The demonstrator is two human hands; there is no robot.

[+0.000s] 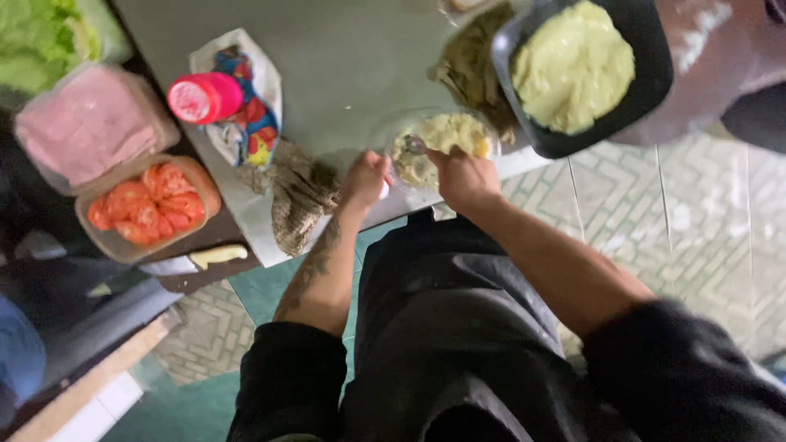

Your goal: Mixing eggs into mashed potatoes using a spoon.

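A clear bowl (pixel 385 131) of pale yellow mash (pixel 446 135) stands at the near edge of the grey table (pixel 344 57). My left hand (pixel 366 176) grips the bowl's near rim. Just to its right, my right hand (pixel 463 176) is closed on a spoon (pixel 413 145) whose metal end sits in the mash. Both forearms reach up from my dark apron at the bottom of the view.
A black tray of yellow mash (pixel 573 65) hangs at the upper right by another person's pale sleeve (pixel 708 49). On the left are tomato slices in a tub (pixel 147 205), pink sliced meat (pixel 86 123), lettuce (pixel 41 37), a pink-capped bottle (pixel 205 96), a brown cloth (pixel 299 196) and a knife (pixel 217 255).
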